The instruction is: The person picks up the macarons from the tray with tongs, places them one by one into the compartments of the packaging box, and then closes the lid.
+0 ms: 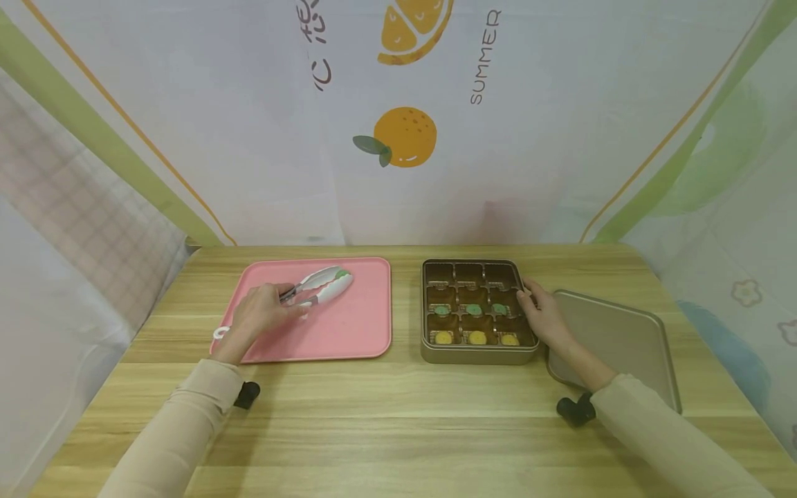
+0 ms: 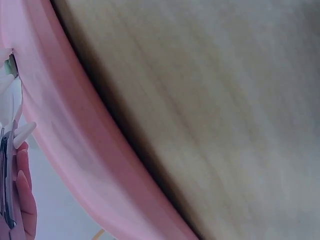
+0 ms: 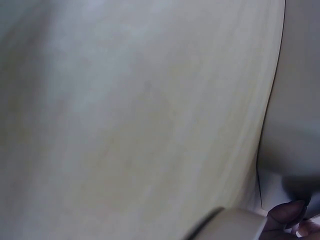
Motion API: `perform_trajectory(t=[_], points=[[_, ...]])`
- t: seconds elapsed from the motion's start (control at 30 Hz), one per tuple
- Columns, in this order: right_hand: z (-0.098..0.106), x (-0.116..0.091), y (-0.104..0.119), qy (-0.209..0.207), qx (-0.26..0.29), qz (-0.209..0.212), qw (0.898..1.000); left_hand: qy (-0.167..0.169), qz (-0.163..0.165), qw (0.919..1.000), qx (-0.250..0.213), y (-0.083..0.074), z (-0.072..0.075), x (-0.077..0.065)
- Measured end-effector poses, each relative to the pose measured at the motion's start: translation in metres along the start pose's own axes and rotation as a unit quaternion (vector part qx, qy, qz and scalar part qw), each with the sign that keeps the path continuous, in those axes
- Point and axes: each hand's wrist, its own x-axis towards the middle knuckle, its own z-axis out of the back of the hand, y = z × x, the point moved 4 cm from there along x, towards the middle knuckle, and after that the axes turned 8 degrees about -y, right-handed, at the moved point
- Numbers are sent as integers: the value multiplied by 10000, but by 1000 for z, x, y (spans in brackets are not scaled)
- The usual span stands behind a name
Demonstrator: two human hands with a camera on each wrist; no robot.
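Note:
My left hand [image 1: 260, 310] grips a pair of tongs [image 1: 320, 286] with pale scalloped tips, over the pink tray [image 1: 349, 332]. Between the tips sits a small green piece [image 1: 342, 274], seen in the left wrist view at the far left edge. My right hand [image 1: 544, 315] holds the right rim of a bronze square tin [image 1: 479, 355], thumb at the rim. Inside the tin a divided insert carries three yellow round pieces [image 1: 477, 337] in the front row and three green round pieces [image 1: 474, 309] in the middle row.
A flat bronze lid [image 1: 616, 339] lies right of the tin, partly under the right forearm. The wooden table [image 1: 398, 429] shows between tray and tin and along the front. A fruit-printed white cloth [image 1: 535, 152] hangs behind the table's back edge.

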Motion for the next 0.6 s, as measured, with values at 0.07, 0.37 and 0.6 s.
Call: perform_trajectory(t=[0.07,0.37,0.6], points=[[0,0,0,1,4,1,10000,15,12,10000,7,-1,0,0],[1,0,1,-27,-13,40,10000,-34,6,10000,-40,-2,1,0],[1,0,0,-35,-18,48,10000,-40,24,9999,-104,0,-1,0]])
